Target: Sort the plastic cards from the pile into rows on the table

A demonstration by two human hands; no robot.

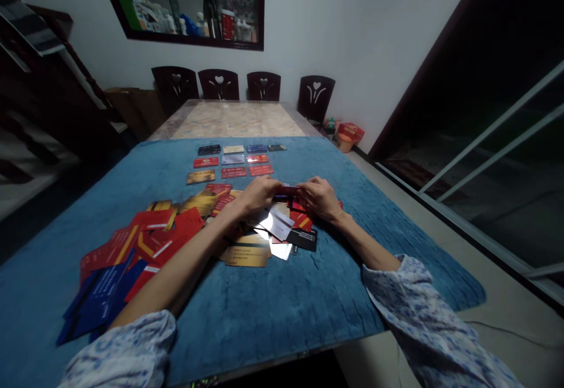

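Between my two hands a dark red card (288, 190) is held a little above a loose heap of cards. My left hand (261, 195) pinches its left end, and my right hand (321, 198) grips its right end. Below them lie a white card (278, 223), a black card (303, 238) and a gold card (247, 251), overlapping one another. Farther back, several cards stand apart in rows, among them a red card (205, 163) and a gold card (201, 176). Some of the heap is hidden behind my left forearm.
Red cards (154, 229) and blue cards (99, 291) are piled at the left on the blue cloth (264, 311). Beyond it shows the bare marble-patterned tabletop (238, 119). Dark chairs (264, 86) line the far end, and a red bag (351, 131) sits on the floor.
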